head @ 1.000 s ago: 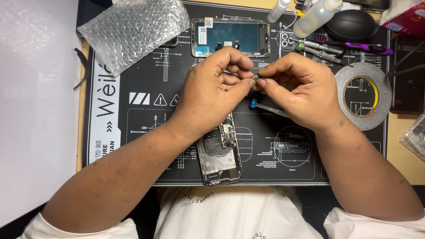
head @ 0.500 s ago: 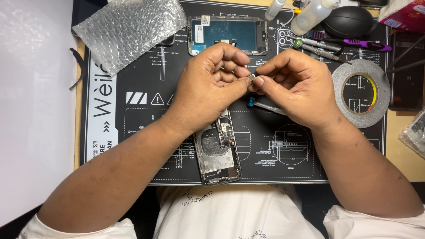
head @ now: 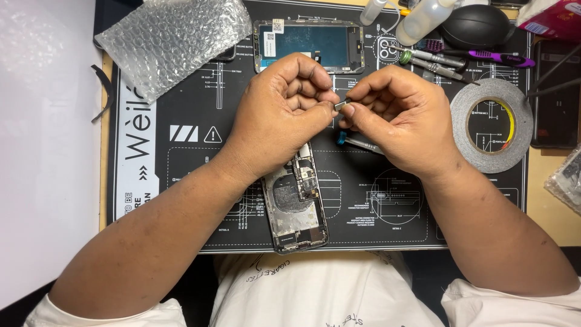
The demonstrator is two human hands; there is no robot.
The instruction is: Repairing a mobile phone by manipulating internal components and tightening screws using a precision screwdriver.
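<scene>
Hands (head: 339,112) slightly lower; opened phone (head: 296,206) beneath, tape roll (head: 491,126) beside.

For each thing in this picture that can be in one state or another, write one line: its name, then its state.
Phone: opened, back shell face up, insides exposed.
Screen: detached, lying flat on the mat.
Small part: pinched between both hands.
Left hand: closed on the part.
Right hand: closed on the part.
Tape roll: lying flat.
Bubble wrap: crumpled, loose.
</scene>
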